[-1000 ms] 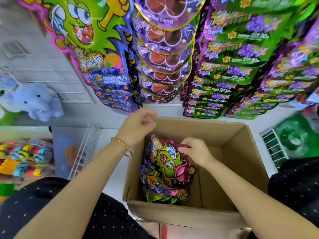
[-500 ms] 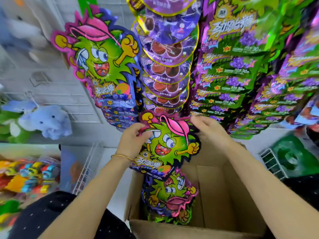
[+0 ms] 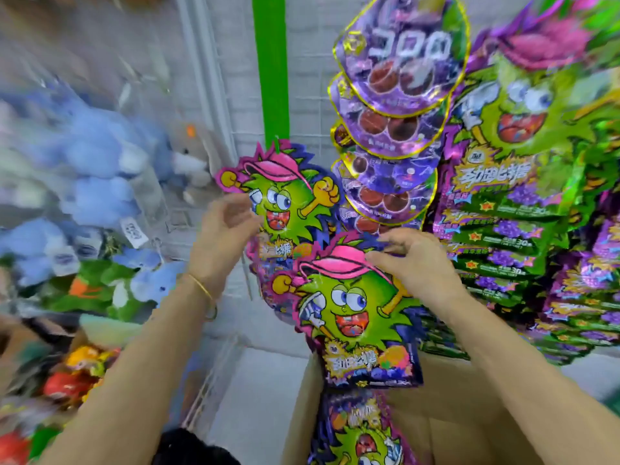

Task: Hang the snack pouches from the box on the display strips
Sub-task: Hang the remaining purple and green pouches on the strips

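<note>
Head view: the snack pouch hangs over the far left corner of the box, pinched at its top edge by the right hand. It is judged light, thin and limp, with slippery glossy film, so it is best held at the top seam rather than the body. The left hand, fingers loosely curled, sits at the edge of a hung pouch on the green display strip; whether it grips cannot be told.
</note>
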